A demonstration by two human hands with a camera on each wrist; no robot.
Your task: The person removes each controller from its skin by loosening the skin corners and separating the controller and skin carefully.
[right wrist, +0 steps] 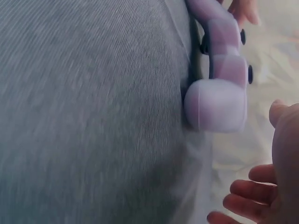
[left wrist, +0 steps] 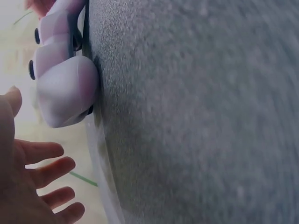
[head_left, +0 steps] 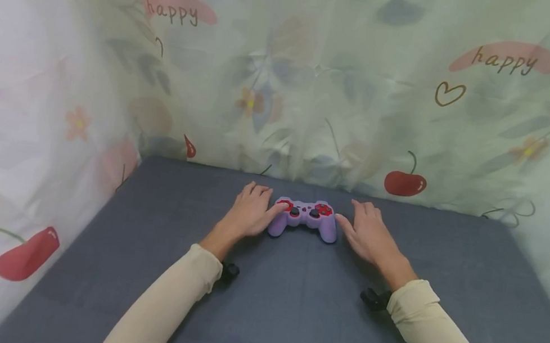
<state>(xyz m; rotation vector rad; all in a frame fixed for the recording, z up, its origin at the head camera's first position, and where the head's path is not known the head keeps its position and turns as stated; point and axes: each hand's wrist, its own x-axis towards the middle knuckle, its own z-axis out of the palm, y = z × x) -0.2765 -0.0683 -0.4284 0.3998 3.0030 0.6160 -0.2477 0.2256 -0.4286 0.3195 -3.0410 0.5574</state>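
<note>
Both my hands open, fingers spread, gripping nothing: left hand (head_left: 250,214) thumb touching controller's left handle, right hand (head_left: 369,232) thumb just beside right handle. Game controller (head_left: 305,217) lilac, red button clusters, two black sticks. Long axis left-right, handles toward me. Lies between hands on grey tabletop (head_left: 290,309), near floral curtain (head_left: 315,85).

game controller (head_left: 304,218): smooth matt lilac plastic or rubbery skin, glossy red and black buttons | table cover (head_left: 290,309): grey woven cloth, matt, fine-ribbed | curtain (head_left: 315,85): thin printed fabric, soft sheen | sleeves (head_left: 173,301): cream knit cloth
</note>
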